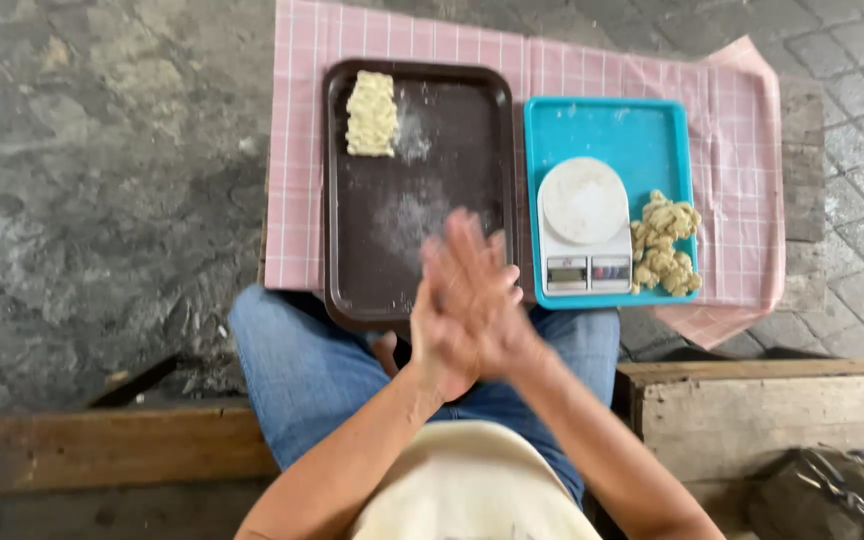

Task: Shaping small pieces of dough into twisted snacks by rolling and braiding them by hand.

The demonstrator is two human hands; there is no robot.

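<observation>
My left hand [440, 345] and my right hand [492, 295] are pressed palm to palm with fingers stretched, blurred, over the near edge of a dark brown tray [333, 200]. Whatever may lie between the palms is hidden. A pale block of shaped dough pieces [371, 113] lies in the tray's far left corner, and flour [410, 215] dusts its middle. To the right, a teal tray [612, 125] carries a small white kitchen scale [584, 225] and a pile of yellowish dough lumps [664, 255].
Both trays rest on a pink checked cloth [742, 180] over a low stand on a stone floor. My knees in blue jeans [292, 360] are under the brown tray. Wooden planks [752, 410] run along the near side, with a dark bag [832, 495] at bottom right.
</observation>
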